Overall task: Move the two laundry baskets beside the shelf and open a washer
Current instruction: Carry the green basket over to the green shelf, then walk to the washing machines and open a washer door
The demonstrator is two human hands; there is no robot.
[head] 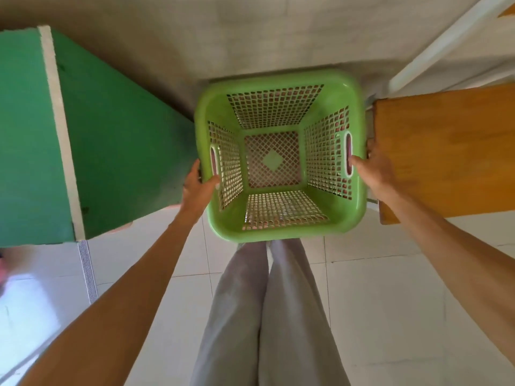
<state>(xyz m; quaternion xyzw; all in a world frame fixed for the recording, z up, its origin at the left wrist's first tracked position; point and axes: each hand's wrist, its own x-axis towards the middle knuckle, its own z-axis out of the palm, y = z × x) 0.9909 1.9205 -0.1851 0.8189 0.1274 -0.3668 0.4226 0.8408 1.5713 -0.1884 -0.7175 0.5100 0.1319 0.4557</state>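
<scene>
While I hold the green basket [280, 156] by its two sides, my left hand [196, 188] pinches the left rim and my right hand [374, 169] pinches the right rim. It is empty and sits between the green wall [117, 151] and the brown wooden board [446, 151]. I think I am moving one basket. Next I must put it down gently.
</scene>
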